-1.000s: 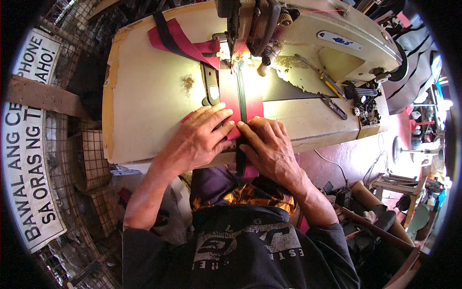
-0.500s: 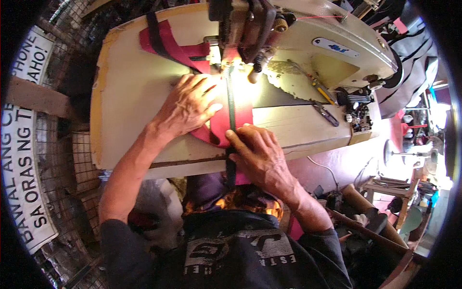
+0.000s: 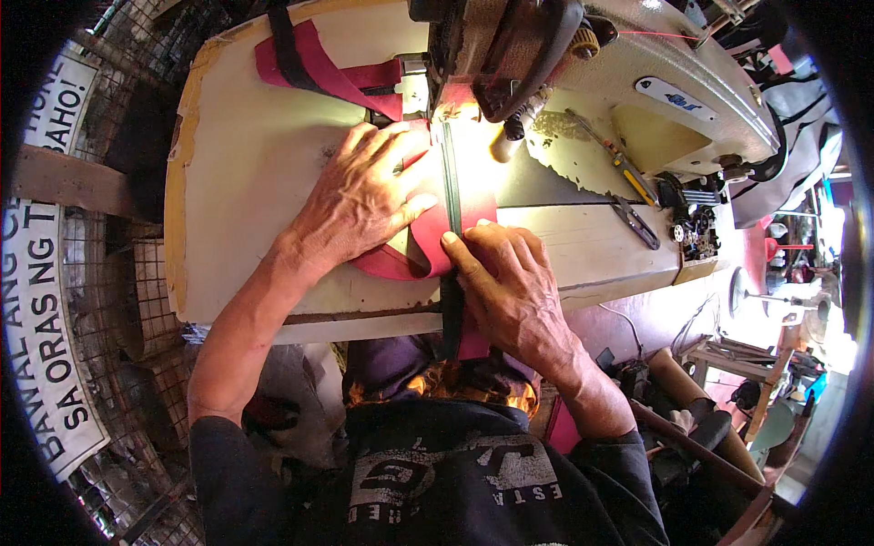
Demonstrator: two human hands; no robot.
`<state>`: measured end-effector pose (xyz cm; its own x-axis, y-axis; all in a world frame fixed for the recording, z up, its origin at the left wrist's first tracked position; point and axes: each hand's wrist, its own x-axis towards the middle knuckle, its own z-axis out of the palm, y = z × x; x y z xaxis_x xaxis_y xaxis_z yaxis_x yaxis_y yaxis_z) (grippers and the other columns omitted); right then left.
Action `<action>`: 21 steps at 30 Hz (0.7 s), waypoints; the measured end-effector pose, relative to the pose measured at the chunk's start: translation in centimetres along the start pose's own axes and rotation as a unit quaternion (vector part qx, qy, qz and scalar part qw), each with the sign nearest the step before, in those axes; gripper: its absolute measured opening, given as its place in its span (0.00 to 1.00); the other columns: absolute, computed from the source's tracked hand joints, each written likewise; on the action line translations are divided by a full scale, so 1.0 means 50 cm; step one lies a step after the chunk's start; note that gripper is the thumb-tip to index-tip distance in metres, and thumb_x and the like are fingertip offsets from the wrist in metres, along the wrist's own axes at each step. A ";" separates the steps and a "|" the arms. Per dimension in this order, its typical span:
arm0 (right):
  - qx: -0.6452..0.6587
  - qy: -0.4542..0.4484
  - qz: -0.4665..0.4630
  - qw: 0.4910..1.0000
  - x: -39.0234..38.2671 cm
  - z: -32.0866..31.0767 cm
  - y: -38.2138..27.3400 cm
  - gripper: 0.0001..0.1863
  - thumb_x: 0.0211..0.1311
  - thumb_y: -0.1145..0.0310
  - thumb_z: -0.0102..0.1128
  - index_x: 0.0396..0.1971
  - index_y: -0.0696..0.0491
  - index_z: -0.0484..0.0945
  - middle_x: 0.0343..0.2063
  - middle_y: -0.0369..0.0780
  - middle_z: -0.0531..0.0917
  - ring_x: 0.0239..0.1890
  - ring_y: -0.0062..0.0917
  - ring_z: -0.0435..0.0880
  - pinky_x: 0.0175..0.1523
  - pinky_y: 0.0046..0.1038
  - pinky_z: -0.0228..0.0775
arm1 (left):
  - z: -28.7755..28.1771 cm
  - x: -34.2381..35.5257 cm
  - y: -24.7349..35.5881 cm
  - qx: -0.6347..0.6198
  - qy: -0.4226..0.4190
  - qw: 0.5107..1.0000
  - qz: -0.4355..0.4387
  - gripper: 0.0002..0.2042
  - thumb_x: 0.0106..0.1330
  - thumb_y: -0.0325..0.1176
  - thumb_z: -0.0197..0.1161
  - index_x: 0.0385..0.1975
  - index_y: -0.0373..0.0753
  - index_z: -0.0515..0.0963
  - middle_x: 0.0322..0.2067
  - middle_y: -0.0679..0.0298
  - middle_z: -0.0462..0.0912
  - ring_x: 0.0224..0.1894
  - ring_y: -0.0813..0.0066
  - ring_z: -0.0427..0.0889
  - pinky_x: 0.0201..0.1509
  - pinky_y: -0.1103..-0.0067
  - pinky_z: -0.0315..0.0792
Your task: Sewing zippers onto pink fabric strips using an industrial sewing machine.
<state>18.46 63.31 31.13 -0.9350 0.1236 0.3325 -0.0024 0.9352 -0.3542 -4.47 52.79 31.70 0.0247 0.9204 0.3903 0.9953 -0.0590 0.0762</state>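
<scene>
A red strip of fabric (image 3: 426,238) with a dark zipper tape (image 3: 450,187) along it runs under the head of a sewing machine (image 3: 496,55). My left hand (image 3: 355,191) lies on the red fabric left of the zipper, fingers spread toward the needle area and thumb apart. Closer to me, my right hand (image 3: 510,273) pinches the strip, its thumb on the zipper tape and its fingers at the fabric's right side. Below it, the dark tape's tail hangs over the table's front edge. Glare and the machine head hide the needle.
More red fabric with a black band (image 3: 314,68) lies at the far left of the worn machine table (image 3: 237,182). On the right are a yellow-handled tool (image 3: 633,177), a dark cutter-like tool (image 3: 635,223) and a bobbin-winder-like mechanism (image 3: 699,227). Wire mesh (image 3: 150,300) stands at the left.
The view has shifted, so the machine appears farther right and larger. My right hand and the zipper strip have edged slightly nearer the machine head. My left hand stays on the fabric.
</scene>
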 end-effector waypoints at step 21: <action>-0.005 0.030 0.008 0.999 0.035 0.009 0.029 0.27 0.54 0.71 0.66 0.57 0.50 0.80 0.51 0.42 0.79 0.55 0.38 0.78 0.63 0.42 0.66 | -0.010 -0.006 0.032 -0.054 0.008 0.998 -0.040 0.18 0.64 0.42 0.67 0.48 0.38 0.82 0.51 0.58 0.80 0.60 0.61 0.74 0.65 0.60 0.64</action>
<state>16.66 64.75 30.81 -0.9116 0.1580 0.3795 0.0160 0.9362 -0.3512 -2.92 52.23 32.14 -0.0574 0.9179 0.3926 0.9782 -0.0268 0.2058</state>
